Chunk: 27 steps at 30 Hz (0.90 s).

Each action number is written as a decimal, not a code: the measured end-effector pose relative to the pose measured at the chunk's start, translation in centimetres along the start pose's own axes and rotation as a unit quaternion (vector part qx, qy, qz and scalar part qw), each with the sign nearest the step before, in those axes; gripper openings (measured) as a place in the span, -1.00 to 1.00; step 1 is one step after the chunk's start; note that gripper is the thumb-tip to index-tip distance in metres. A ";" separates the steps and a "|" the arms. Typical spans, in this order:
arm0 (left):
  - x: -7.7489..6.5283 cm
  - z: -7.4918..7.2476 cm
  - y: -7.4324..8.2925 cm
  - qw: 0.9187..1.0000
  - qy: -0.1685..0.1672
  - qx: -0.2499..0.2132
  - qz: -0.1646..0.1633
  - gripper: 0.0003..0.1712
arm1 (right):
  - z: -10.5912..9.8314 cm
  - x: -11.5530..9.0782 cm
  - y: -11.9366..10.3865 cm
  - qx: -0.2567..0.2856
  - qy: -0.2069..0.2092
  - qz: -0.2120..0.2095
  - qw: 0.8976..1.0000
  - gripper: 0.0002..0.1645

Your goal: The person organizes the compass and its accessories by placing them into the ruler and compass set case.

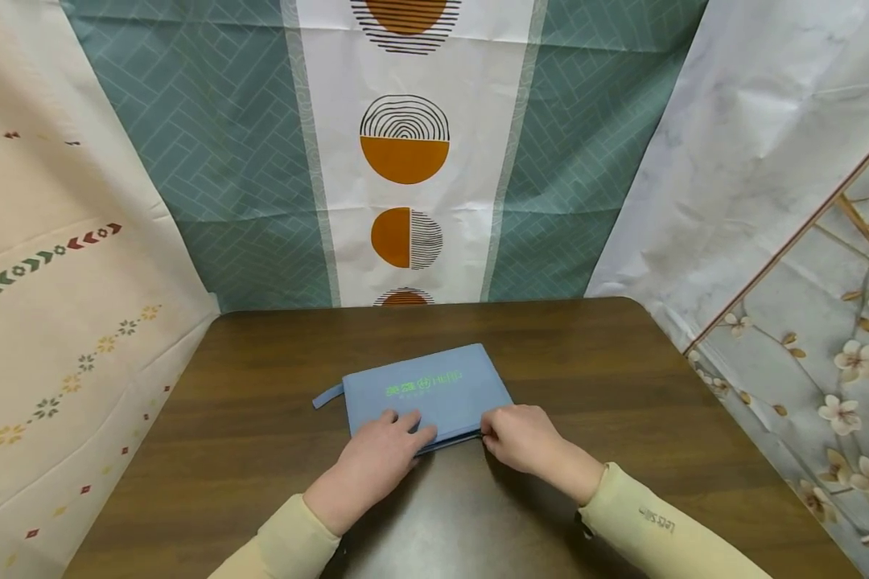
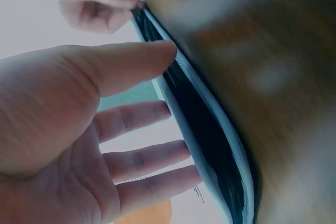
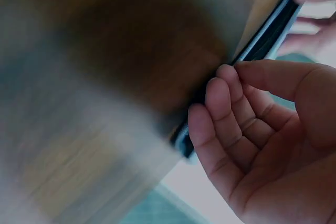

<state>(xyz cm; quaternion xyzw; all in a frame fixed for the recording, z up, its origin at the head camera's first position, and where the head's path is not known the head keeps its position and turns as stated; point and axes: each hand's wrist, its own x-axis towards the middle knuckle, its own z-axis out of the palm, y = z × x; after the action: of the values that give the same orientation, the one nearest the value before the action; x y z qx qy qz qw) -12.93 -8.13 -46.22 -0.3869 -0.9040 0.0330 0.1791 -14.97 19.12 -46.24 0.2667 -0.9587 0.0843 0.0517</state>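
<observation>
A blue zipper pouch [image 1: 434, 394] with green printing and a wrist strap [image 1: 328, 396] lies flat on the table. Its zipped edge faces the person, and in the left wrist view that edge gapes, showing a dark inside [image 2: 202, 124]. My left hand [image 1: 380, 454] rests along the near edge, fingers spread and fairly straight on the top side, thumb over the opening. At the near right corner my right hand [image 1: 523, 438] is curled, pinching the zipped edge between thumb and fingertips [image 3: 227, 74]. A zipper pull, if held there, is hidden by the fingers.
The dark brown wooden table [image 1: 261, 338] has rounded far corners. Behind it hangs a green and white patterned cloth [image 1: 239, 161]. Patterned cloths also rise along the left and right sides. Light glares off the table front.
</observation>
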 end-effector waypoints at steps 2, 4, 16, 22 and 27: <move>-0.1 -0.1 0.2 1.000 0.011 -0.002 0.022 -0.43 | -0.1 0.4 0.7 -0.003 0.001 0.019 1.000 -0.76; -0.2 -0.2 0.3 0.999 0.019 -0.016 0.041 -0.42 | -0.2 1.0 1.4 -0.005 -0.004 0.039 0.999 -0.77; -0.1 -1.7 1.0 0.985 -0.090 -0.129 0.067 -0.24 | -0.7 3.5 3.4 -0.035 -0.027 0.080 0.996 -0.60; 0.2 -2.0 0.5 0.969 -0.135 -0.191 0.076 -0.21 | -0.7 4.9 4.2 -0.026 -0.029 0.098 0.994 -0.44; 0.0 -1.8 -1.1 0.970 -0.115 -0.200 0.069 -0.21 | -0.4 6.2 4.7 -0.036 -0.036 0.097 0.994 -0.40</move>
<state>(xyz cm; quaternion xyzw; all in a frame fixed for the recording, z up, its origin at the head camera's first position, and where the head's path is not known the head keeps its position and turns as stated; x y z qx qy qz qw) -13.05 -9.05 -44.34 -0.4700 -0.8778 -0.0920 -0.0100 -22.68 20.01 -45.54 0.1738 -0.9836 0.0443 0.0185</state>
